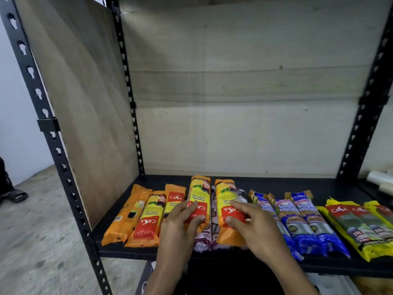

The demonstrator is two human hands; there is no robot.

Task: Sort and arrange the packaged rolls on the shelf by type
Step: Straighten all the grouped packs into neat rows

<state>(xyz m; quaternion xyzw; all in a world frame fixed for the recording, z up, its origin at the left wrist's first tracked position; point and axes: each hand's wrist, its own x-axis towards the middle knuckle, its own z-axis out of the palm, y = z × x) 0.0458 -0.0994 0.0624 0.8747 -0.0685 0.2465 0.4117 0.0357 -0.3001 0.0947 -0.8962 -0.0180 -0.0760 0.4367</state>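
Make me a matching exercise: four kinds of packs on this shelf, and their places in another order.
1. blue packs
2. yellow packs
3. purple-white packs
4. leftmost orange pack

A. farthest left on the shelf
B. farthest right on the shelf
C. partly under the held orange packs
D. just right of the right hand

Pairs: 1-D, 2-B, 3-C, 4-A

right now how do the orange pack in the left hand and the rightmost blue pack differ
The orange pack has a red label; the blue pack has white lettering. The left hand grips the orange pack atop other packs; the blue pack lies untouched on the shelf. Both are long.
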